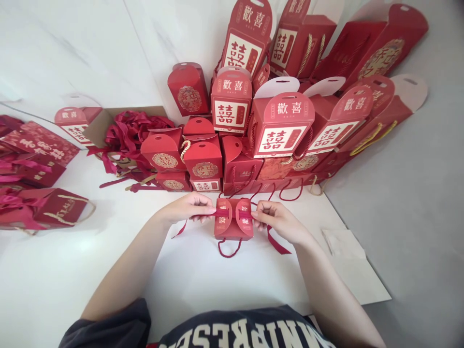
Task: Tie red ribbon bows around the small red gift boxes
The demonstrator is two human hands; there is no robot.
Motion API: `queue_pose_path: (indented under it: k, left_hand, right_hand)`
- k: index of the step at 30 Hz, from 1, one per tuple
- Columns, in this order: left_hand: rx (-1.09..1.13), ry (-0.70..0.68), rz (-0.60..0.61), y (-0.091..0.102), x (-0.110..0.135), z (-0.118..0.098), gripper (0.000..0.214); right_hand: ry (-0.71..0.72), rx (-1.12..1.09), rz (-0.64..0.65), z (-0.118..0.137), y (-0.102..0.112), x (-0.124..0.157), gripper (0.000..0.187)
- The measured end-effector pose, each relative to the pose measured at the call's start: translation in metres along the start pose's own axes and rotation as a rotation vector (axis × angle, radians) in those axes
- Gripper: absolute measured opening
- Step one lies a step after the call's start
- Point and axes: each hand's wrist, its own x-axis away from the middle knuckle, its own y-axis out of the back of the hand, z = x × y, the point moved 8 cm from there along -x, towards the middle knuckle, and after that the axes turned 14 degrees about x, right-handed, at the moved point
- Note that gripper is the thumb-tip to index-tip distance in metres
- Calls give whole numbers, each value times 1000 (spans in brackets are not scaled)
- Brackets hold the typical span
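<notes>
A small red gift box [234, 232] with its two rounded flaps folded over the top stands on the white table in front of me. A dark red ribbon [278, 240] runs across the flaps, its loose ends hanging past both sides. At the box's left side, my left hand [190, 207] pinches the ribbon between thumb and fingers. My right hand [273, 217] pinches the same ribbon at the right side. Cord handles [229, 254] stick out from the box's near side, and another cord shows behind it.
Stacked red gift boxes [282, 123] rise behind the work spot, reaching far right. A cardboard box [97, 128] heaped with red ribbons [136, 133] stands at the back left. Ribbon-tied boxes [50, 208] lie at the far left. A white paper piece [344, 244] lies near the table's right edge.
</notes>
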Motion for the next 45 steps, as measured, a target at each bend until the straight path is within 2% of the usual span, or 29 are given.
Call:
queue_pose_path:
  k: [5,10,15,17,22,25,28,33,36,40,45]
  left_hand:
    - [52,-120,-34,8,18,-25,35]
    - [56,-349,7,-6,28,-63,31]
    - [120,-565,47,-21,33,-96,18]
    - [143,-650,-24,-20,37,-109,19]
    - [171,-813,-352,-18,45,-138,13]
    - [233,-898,-454,-24,49,-151,21]
    - [305,-918,-470,-29,46,-156,40]
    - [378,-971,-504,-29,39,-151,17]
    - [414,-981,-522,-30,35,-148,16]
    - [430,-1006,-488,-34,32,-151,16]
    - [474,-933,-469,-33,25,-148,18]
  right_hand:
    - [34,97,-156,23,27,13,35]
    - [172,131,-307,65,48,19,33]
    - [305,22,-452,99,55,16,30]
    - [341,7,-508,109,55,15,29]
    - [397,-34,-585,128,53,12,22]
    - [456,-85,-631,136,54,8,20]
    - [514,-120,-639,143,52,3,15]
    - [551,-109,-614,151,39,0,8]
    - [540,-60,-578,152,30,-1,9]
    - [510,-25,-520,148,23,-6,14]
    - [505,7,-491,145,20,-8,14]
